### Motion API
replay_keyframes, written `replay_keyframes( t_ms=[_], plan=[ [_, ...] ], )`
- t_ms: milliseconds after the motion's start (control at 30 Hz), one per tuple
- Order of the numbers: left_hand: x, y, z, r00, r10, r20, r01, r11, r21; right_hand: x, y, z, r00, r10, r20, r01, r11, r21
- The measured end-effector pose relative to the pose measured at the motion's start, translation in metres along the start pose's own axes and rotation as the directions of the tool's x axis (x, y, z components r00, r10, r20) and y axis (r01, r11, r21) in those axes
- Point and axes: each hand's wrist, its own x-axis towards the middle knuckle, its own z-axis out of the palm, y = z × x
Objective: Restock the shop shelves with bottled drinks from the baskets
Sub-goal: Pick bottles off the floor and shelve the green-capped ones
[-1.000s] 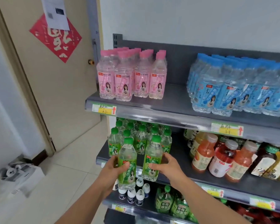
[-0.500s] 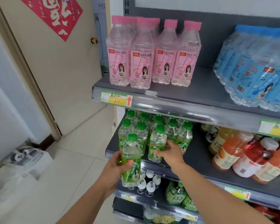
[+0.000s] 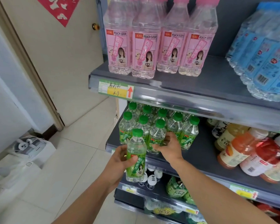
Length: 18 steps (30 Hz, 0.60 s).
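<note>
Left grip (image 3: 118, 166) round lime soda (image 3: 137, 145), right grip (image 3: 171, 147) round shelved bottle (image 3: 158, 135)

Pink bottles (image 3: 145, 46): PEACH SODA — green bottle (image 3: 136, 159): IME SODA — price tag (image 3: 116, 90): 3 9.

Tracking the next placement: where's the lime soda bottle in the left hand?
Head view, lower centre: the lime soda bottle stands upright in the left hand, in front of the middle shelf's edge and the green-capped bottles there, left of the right hand.
</note>
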Motion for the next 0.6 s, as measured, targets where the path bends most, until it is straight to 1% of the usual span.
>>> replay_keyframes(
  t_ms=[67, 100, 133, 167, 200, 233, 267, 333, 367, 400, 467, 600],
  plan=[
    [0.003, 0.001, 0.006, 1.000, -0.001, 0.018, 0.000, 1.000, 0.003, -0.003, 0.001, -0.001, 0.999, -0.016, -0.043, 0.013, 0.997, -0.071],
    [0.004, 0.001, 0.010, 1.000, 0.002, 0.028, -0.002, 1.000, 0.001, -0.006, 0.000, -0.002, 0.995, -0.029, -0.095, 0.020, 0.995, -0.096],
    [0.005, 0.002, 0.014, 0.999, 0.006, 0.035, -0.006, 1.000, -0.001, -0.012, -0.002, -0.004, 0.987, -0.053, -0.155, 0.041, 0.996, -0.078],
    [0.006, 0.004, 0.018, 0.999, 0.013, 0.045, -0.013, 1.000, -0.003, -0.020, -0.006, -0.007, 0.979, -0.070, -0.189, 0.073, 0.997, 0.008],
    [0.007, 0.005, 0.022, 0.999, 0.017, 0.050, -0.017, 1.000, -0.002, -0.029, -0.013, -0.012, 0.981, -0.072, -0.179, 0.098, 0.985, 0.145],
    [0.008, 0.007, 0.027, 0.998, 0.020, 0.060, -0.020, 1.000, 0.004, -0.038, -0.022, -0.016, 0.990, -0.083, -0.117, 0.111, 0.959, 0.260],
    [0.009, 0.009, 0.032, 0.997, 0.024, 0.070, -0.025, 1.000, 0.014, -0.044, -0.030, -0.021, 0.993, -0.118, -0.001, 0.112, 0.943, 0.312],
    [0.010, 0.012, 0.041, 0.995, 0.027, 0.094, -0.031, 0.999, 0.035, -0.054, -0.043, -0.032, 0.956, -0.186, 0.225, 0.139, 0.967, 0.212],
    [0.010, 0.013, 0.045, 0.994, 0.026, 0.102, -0.031, 0.999, 0.045, -0.055, -0.045, -0.036, 0.941, -0.193, 0.278, 0.159, 0.977, 0.141],
    [0.011, 0.015, 0.049, 0.993, 0.027, 0.113, -0.034, 0.998, 0.054, -0.054, -0.046, -0.040, 0.939, -0.195, 0.285, 0.171, 0.980, 0.106],
    [0.012, 0.019, 0.056, 0.991, 0.041, 0.131, -0.053, 0.994, 0.090, -0.049, -0.043, -0.049, 0.949, -0.193, 0.249, 0.184, 0.981, 0.057],
    [0.014, 0.027, 0.062, 0.986, 0.080, 0.149, -0.117, 0.957, 0.265, -0.046, -0.032, -0.065, 0.967, -0.212, 0.141, 0.209, 0.977, 0.033]
  ],
)
